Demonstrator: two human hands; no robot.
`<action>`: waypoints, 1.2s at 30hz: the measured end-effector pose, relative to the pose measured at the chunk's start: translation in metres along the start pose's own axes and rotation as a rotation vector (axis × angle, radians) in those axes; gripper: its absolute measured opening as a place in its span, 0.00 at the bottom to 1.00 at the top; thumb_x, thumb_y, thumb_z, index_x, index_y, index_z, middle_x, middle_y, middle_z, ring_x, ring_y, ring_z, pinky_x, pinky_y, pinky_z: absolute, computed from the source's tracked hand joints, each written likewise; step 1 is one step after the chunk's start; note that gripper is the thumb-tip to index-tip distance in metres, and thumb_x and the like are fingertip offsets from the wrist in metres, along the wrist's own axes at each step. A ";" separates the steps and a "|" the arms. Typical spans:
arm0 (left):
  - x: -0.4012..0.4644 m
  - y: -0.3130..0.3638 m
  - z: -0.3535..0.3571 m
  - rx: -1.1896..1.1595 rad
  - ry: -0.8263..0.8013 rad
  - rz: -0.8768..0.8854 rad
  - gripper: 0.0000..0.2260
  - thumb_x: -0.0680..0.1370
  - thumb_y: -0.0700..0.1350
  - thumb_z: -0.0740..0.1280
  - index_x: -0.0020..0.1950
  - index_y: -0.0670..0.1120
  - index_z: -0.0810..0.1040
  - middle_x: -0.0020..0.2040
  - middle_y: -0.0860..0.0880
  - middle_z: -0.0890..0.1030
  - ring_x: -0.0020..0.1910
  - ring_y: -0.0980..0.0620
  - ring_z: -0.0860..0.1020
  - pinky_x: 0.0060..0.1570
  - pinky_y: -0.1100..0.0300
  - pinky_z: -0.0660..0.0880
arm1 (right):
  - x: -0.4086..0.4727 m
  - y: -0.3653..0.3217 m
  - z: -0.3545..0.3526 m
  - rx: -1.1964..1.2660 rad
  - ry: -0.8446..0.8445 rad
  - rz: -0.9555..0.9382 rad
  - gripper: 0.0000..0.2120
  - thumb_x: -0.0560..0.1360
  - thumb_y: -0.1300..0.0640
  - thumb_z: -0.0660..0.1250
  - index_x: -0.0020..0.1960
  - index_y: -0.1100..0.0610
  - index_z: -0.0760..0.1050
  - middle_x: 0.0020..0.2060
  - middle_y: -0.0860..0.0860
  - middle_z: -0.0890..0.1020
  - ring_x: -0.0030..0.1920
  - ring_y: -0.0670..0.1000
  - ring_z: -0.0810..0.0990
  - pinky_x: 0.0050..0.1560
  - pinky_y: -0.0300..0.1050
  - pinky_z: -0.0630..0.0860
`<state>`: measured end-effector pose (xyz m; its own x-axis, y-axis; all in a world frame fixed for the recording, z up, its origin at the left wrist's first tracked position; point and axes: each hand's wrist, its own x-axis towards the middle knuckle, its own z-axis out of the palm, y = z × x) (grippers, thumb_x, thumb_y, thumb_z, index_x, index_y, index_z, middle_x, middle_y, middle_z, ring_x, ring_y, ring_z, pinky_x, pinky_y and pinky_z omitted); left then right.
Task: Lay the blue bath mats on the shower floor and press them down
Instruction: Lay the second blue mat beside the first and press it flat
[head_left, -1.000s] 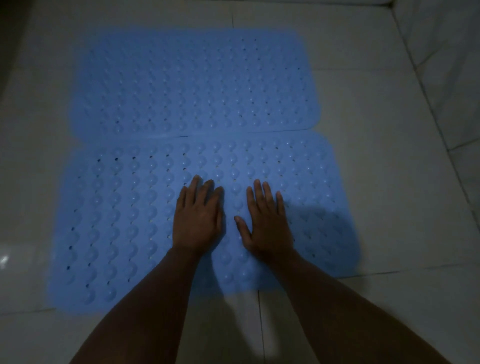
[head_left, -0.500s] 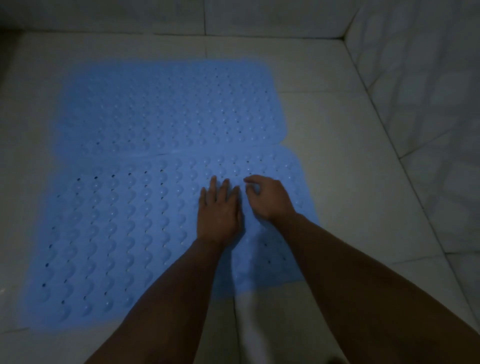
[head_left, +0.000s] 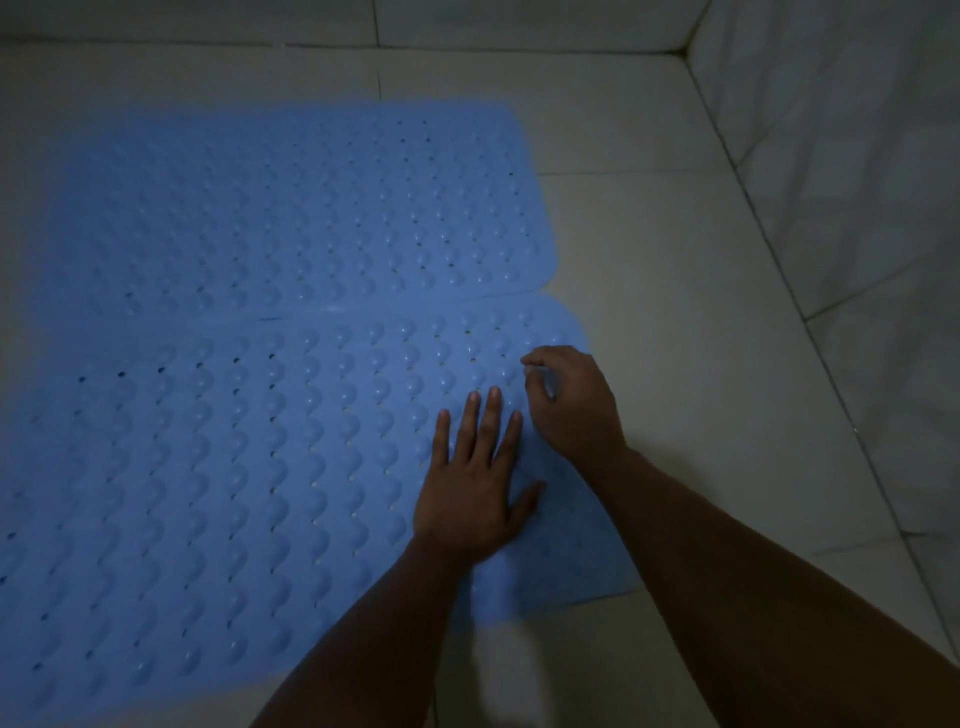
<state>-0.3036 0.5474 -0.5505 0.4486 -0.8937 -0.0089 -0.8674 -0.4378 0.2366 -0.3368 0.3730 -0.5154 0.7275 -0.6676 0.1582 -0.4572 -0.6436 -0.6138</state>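
Step in hand, as judged: pressing down, both mats already laid; the work sits at the right end of the near mat (head_left: 234, 493); next move likely calls for flat, firm palm pressure carried along the near mat's right edge and corners, then across its untouched left span, so the underside seats against the floor (head_left: 675, 312)

Left hand (head_left: 475, 483): fingers straight and slightly spread, palm flat on the near mat, close to that mat's right end

Right hand (head_left: 571, 402): fingers curled, thumb and forefinger drawn together just above the near mat's right end, beside the left hand; whether they pinch the mat or merely touch it cannot be told

Near mat: blue, rounded corners, rows of raised bumps with small holes between; lying flat; its far long edge meets the far mat (head_left: 285, 208), possibly a slight overlap at the seam

Far mat: same blue, same bumps and holes, flat, directly beyond the near mat; no hand on it

Floor: pale tiles with grout lines, bare to the right of the near mat; tiled wall (head_left: 857, 182) further right
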 end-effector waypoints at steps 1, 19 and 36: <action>0.001 0.000 0.000 0.012 -0.006 0.005 0.36 0.82 0.68 0.51 0.84 0.47 0.54 0.84 0.42 0.47 0.83 0.41 0.44 0.78 0.34 0.49 | 0.003 0.002 0.000 -0.012 0.002 -0.017 0.11 0.77 0.53 0.63 0.52 0.54 0.82 0.51 0.50 0.84 0.55 0.55 0.81 0.59 0.51 0.76; 0.032 -0.024 -0.041 -0.043 0.067 -0.125 0.22 0.75 0.52 0.57 0.64 0.47 0.80 0.70 0.45 0.78 0.74 0.40 0.70 0.67 0.41 0.69 | -0.076 0.003 -0.002 -0.425 -0.378 -0.030 0.27 0.82 0.47 0.52 0.76 0.60 0.66 0.77 0.61 0.65 0.77 0.62 0.63 0.74 0.63 0.62; 0.023 -0.034 -0.017 -0.003 0.127 -0.112 0.22 0.80 0.51 0.57 0.71 0.47 0.76 0.78 0.44 0.68 0.80 0.38 0.61 0.69 0.40 0.68 | -0.098 0.010 0.015 -0.467 -0.384 -0.073 0.41 0.79 0.31 0.46 0.81 0.58 0.52 0.81 0.57 0.50 0.81 0.57 0.46 0.80 0.60 0.47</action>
<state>-0.2600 0.5440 -0.5424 0.5659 -0.8199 0.0872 -0.8101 -0.5333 0.2435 -0.4048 0.4379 -0.5483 0.8581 -0.4889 -0.1567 -0.5122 -0.8366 -0.1943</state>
